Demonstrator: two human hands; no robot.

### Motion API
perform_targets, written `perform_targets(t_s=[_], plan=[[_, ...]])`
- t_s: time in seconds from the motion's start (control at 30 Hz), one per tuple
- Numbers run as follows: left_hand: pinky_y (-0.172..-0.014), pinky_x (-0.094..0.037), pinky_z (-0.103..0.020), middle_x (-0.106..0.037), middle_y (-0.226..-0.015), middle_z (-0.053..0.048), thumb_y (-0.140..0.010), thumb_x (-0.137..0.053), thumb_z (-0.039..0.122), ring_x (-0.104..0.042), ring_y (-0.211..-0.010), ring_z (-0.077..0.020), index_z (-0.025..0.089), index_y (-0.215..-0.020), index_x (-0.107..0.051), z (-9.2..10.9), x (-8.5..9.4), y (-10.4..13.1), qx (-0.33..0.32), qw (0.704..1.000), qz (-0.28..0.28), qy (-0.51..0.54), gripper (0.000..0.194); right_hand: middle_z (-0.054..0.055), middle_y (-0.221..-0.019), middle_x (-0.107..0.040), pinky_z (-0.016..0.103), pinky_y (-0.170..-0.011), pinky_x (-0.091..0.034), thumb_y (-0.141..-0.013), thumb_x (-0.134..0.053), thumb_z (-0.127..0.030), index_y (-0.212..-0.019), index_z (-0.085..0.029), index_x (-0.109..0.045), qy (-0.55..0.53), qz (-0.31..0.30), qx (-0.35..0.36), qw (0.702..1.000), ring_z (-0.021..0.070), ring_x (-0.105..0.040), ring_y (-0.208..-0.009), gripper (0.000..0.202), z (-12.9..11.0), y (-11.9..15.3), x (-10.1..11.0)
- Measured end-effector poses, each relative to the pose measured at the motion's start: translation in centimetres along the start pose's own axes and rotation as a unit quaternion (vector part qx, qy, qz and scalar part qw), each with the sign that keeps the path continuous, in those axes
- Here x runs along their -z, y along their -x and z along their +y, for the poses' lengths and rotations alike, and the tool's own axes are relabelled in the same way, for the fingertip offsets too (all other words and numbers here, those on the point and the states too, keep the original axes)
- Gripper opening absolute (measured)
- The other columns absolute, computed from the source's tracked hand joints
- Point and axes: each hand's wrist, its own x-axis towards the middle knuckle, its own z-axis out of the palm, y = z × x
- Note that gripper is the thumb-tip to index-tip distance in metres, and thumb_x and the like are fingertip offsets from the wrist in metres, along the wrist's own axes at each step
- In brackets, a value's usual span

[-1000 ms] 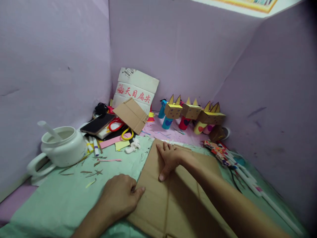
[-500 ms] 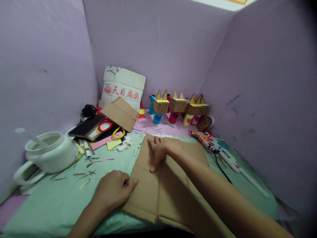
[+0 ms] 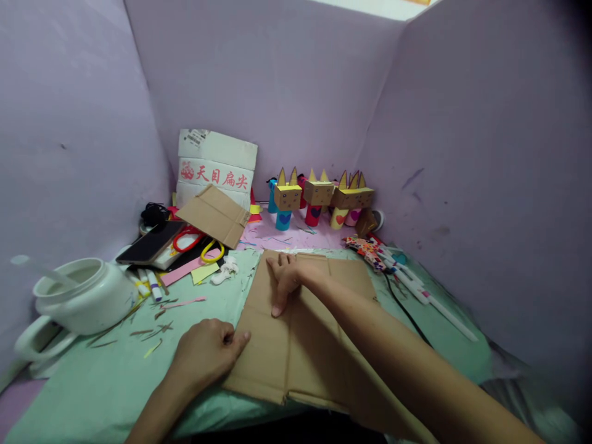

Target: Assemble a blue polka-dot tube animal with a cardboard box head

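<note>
A large brown cardboard sheet (image 3: 261, 364) with fold creases lies flat before me and reaches past the front table edge. Its left edge is at my left hand (image 3: 210, 351), whose thumb rests on top while the other fingers curl at the edge, partly hidden. My right hand (image 3: 285, 282) presses on the upper left part of the sheet, fingers spread and thumb stretched toward me, with nothing held. The right forearm crosses over the cardboard and shades it.
To the left stand a white pot (image 3: 87, 299), a phone (image 3: 150, 242), scissors with yellow handles (image 3: 213, 251) and paper scraps. Cardboard-headed figures (image 3: 289, 198) line the back, near a white printed carton (image 3: 217, 163). A glue gun (image 3: 370, 251) and markers lie right. Lilac walls (image 3: 277, 80) enclose the table.
The whole scene has shifted slightly left in view as the head turned a little right. Both hands keep the same places on the cardboard.
</note>
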Motion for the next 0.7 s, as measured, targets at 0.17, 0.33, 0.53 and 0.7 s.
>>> perform_targets(t_s=[0.17,0.33,0.53,0.7], plan=[[-0.051,-0.021,-0.027,-0.063,-0.061,-0.007,-0.083,-0.033,0.049,-0.055,-0.059,-0.019,0.018,-0.058,-0.062,-0.01,-0.07,-0.07,0.003,1.0,0.004,0.0,0.049,0.017,-0.151,0.012,0.057,-0.107,-0.008,-0.016,-0.078,-0.065,-0.144,-0.02,0.008,-0.003,0.012,0.003,1.0,0.0449,0.018,-0.131,0.16,0.12,-0.18,-0.12],[-0.052,-0.022,-0.026,-0.062,-0.06,-0.006,-0.083,-0.033,0.05,-0.054,-0.059,-0.0184,0.018,-0.055,-0.059,-0.17,-0.36,-0.19,0.006,1.0,0.006,-0.001,0.05,0.016,-0.151,0.011,0.058,-0.106,-0.007,-0.021,-0.079,-0.062,-0.144,-0.021,0.009,-0.012,0.009,0.012,1.0,0.0433,0.016,-0.132,0.157,0.22,-0.02,-0.07],[-0.052,-0.021,-0.027,-0.062,-0.06,-0.007,-0.084,-0.03,0.05,-0.054,-0.059,-0.0189,0.018,-0.054,-0.056,-0.25,-0.53,-0.32,0.006,1.0,0.003,-0.001,0.051,0.018,-0.149,0.02,0.062,-0.104,-0.005,-0.023,-0.081,-0.058,-0.143,-0.02,0.01,-0.022,0.007,0.02,1.0,0.044,0.022,-0.13,0.156,0.43,-0.4,-0.24],[-0.054,-0.024,-0.027,-0.064,-0.064,-0.007,-0.083,-0.031,0.049,-0.056,-0.063,-0.0201,0.018,-0.055,-0.055,-0.23,-0.52,-0.37,0.009,1.0,-0.001,0.0,0.048,0.022,-0.15,0.006,0.063,-0.103,-0.012,-0.024,-0.083,-0.055,-0.145,-0.019,-0.004,-0.047,0.051,0.051,0.996,0.0452,0.007,-0.133,0.149,0.51,0.43,-0.14]])
